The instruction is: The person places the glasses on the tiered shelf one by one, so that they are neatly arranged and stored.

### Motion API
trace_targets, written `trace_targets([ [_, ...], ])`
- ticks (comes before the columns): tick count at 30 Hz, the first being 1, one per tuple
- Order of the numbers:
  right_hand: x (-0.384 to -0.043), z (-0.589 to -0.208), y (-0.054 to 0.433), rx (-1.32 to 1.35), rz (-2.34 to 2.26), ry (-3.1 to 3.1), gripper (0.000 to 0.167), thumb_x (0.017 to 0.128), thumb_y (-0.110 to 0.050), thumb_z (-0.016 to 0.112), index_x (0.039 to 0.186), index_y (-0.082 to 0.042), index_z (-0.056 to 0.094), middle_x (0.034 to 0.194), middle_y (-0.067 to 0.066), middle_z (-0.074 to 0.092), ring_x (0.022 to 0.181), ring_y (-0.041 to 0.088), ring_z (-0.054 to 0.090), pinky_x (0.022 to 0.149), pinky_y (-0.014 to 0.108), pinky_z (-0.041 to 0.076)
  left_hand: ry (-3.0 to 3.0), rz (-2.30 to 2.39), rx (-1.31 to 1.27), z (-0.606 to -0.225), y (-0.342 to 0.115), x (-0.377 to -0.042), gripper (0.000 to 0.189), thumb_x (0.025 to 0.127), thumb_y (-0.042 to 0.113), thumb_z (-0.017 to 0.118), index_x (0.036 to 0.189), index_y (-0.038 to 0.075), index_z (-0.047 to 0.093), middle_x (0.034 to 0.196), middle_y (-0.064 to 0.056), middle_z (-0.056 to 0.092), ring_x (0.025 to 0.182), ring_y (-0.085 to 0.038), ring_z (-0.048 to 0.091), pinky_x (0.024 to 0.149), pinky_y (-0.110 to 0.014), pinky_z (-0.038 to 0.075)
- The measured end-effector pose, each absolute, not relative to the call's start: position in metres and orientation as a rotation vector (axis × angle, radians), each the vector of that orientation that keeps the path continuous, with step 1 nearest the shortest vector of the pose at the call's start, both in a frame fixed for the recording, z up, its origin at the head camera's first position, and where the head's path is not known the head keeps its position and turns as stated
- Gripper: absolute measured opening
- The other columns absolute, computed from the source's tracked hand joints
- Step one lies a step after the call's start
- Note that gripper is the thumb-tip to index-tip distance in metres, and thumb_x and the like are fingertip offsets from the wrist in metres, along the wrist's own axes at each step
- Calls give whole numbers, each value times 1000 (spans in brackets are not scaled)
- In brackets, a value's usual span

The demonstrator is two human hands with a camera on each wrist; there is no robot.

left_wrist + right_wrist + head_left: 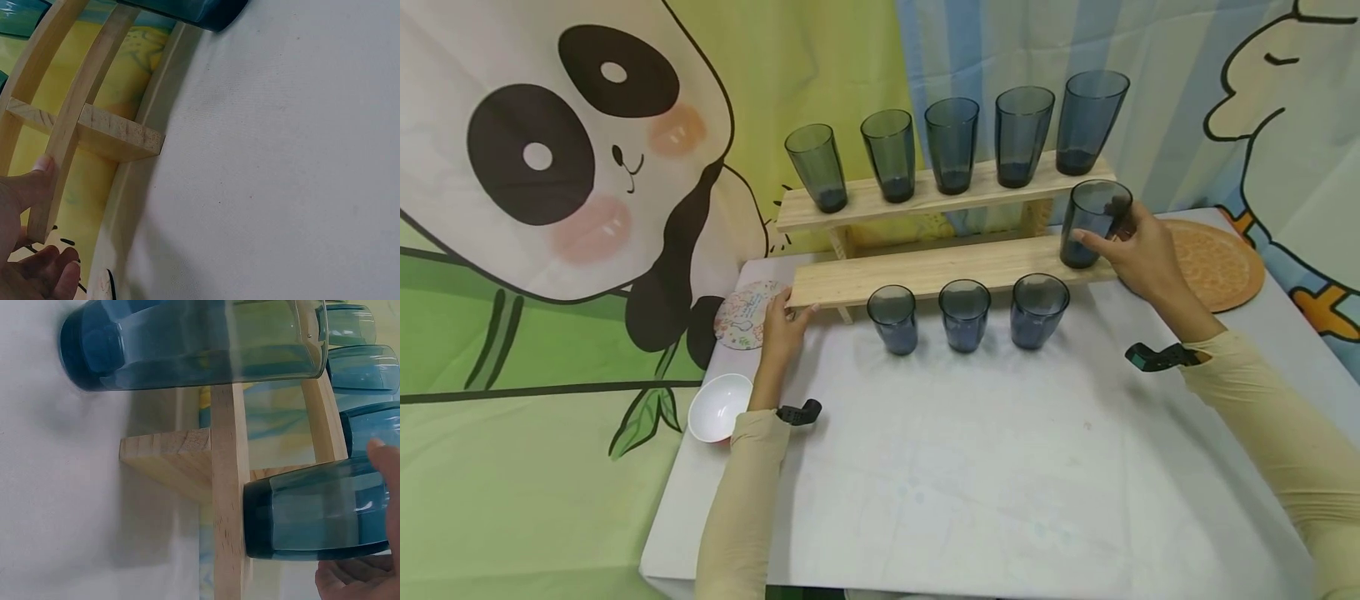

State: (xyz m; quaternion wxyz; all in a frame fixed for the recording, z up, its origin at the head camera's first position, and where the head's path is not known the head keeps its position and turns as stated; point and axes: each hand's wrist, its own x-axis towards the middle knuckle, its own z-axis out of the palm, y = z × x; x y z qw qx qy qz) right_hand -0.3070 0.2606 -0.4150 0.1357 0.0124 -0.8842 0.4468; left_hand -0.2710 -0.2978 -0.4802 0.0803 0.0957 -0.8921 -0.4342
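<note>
My right hand (1153, 258) grips a dark blue-grey drinking glass (1078, 242) at the right end of the lower board of a two-tier wooden shelf (880, 271). In the right wrist view the base of that glass (306, 515) meets the board, thumb on one side and fingers on the other. My left hand (781, 333) holds the left end of the same lower board, its thumb (31, 184) against the front edge. Three matching glasses (964, 317) stand upright on the table in front of the shelf.
Several more glasses (951, 150) line the upper board (925, 198). On the white-covered table (940, 483), a round wicker-coloured mat (1213, 262) lies at right. At left are a patterned round mat (745, 315) and a white bowl (718, 407). Cartoon curtains (835, 58) hang behind.
</note>
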Motion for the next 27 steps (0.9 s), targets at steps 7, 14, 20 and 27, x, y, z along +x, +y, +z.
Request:
trace_targets([
  [7, -293, -407, 266, -30, 1468, -2526, 96, 95, -50, 75, 168, -11, 26, 172, 16, 27, 158, 34, 30, 130, 40, 29, -2672, -1296, 293, -480, -298, -271, 79, 102, 37, 72, 162, 4, 35, 163, -24, 36, 146, -43, 46, 120, -51, 44],
  [14, -262, -401, 269, -38, 1462, -2464, 90, 97, -43, 76, 166, -9, 29, 170, 15, 35, 157, 25, 35, 129, 31, 31, -2675, -1277, 295, -479, -298, -271, 80, 101, 38, 72, 162, 3, 34, 162, -24, 37, 144, -43, 47, 119, -51, 45],
  [20, -229, -415, 254, 63, 1472, -2516, 85, 97, -37, 79, 164, -8, 35, 165, 18, 42, 154, 31, 41, 122, 20, 36, -2677, -1293, 301, -478, -296, -270, 80, 102, 38, 72, 163, 3, 33, 163, -24, 36, 146, -43, 45, 120, -51, 44],
  [27, -213, -444, 229, 212, 1498, -2648, 96, 90, -36, 86, 163, -4, 33, 164, 23, 40, 152, 41, 40, 126, 48, 35, -2680, -1294, 300, -478, -296, -270, 79, 102, 37, 72, 163, 4, 33, 163, -25, 36, 147, -43, 45, 120, -50, 44],
])
